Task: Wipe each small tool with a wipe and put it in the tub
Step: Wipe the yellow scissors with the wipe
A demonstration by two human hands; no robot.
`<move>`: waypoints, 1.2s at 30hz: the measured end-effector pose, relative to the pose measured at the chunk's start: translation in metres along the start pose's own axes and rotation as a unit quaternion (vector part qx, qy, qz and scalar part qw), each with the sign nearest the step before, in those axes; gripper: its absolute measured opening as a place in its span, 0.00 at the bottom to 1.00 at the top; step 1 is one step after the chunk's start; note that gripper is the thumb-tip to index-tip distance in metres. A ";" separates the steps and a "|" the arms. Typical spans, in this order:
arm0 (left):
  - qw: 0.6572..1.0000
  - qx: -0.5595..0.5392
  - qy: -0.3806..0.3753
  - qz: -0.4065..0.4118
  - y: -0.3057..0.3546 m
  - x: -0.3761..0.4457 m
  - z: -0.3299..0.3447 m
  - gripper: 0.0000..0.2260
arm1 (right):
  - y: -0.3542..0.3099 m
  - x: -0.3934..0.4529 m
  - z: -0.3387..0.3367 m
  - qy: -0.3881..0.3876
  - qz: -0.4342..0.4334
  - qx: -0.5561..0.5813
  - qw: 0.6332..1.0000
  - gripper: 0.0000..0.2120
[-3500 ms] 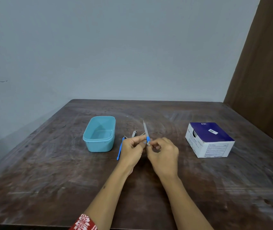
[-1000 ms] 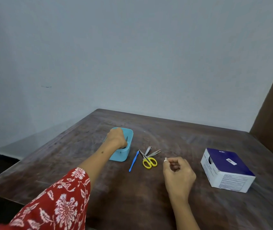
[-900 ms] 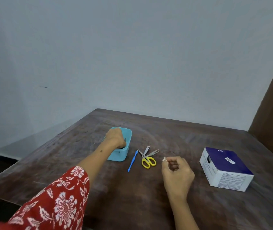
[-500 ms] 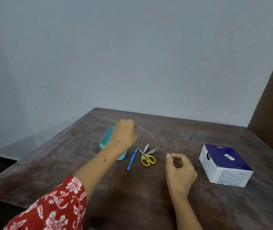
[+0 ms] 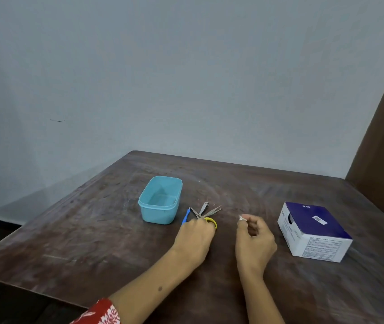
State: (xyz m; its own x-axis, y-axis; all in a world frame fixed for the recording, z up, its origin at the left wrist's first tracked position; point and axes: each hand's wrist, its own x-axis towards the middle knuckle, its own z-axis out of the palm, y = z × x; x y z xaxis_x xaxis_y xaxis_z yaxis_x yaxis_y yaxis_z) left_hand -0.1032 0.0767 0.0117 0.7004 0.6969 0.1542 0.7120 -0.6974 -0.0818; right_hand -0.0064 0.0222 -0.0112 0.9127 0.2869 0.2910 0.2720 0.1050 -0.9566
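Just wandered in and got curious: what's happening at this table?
A person is cleaning small tools. Their left hand reaches onto the yellow-handled scissors lying beside a blue tool and nail clippers. Their right hand pinches a small white wipe. The blue tub waits nearby, and a wipe box sits to the right.

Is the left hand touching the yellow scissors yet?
Touching. In the head view the left hand lies over the yellow scissors, its fingers covering most of the yellow handles; no gap shows. Whether it grips them is hidden.
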 end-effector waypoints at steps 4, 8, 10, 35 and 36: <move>1.000 -0.006 -0.003 -0.003 0.000 -0.002 0.002 0.10 | -0.001 0.000 0.000 -0.008 0.002 0.004 1.000 0.08; 0.998 -0.037 0.052 -0.014 -0.005 -0.007 0.007 0.10 | 0.004 0.000 0.001 -0.024 -0.001 0.013 1.000 0.09; 0.988 -0.085 0.132 0.013 -0.009 -0.013 0.008 0.08 | 0.006 0.001 0.001 -0.051 -0.003 0.019 0.999 0.09; 0.791 -0.575 0.198 -0.065 -0.021 0.052 0.036 0.18 | 0.016 0.046 0.046 -0.186 0.106 0.212 0.954 0.07; 0.771 -0.602 0.193 -0.071 -0.022 0.055 0.037 0.14 | 0.016 0.047 0.047 -0.182 0.114 0.219 0.952 0.05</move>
State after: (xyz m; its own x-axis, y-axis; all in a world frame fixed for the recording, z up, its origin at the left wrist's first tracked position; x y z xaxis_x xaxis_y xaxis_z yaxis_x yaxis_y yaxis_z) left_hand -0.0785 0.1363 -0.0147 0.3866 0.8413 0.3779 0.0535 -0.4296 0.9015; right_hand 0.0269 0.0824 -0.0120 0.7442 0.6531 0.1402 -0.1471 0.3650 -0.9193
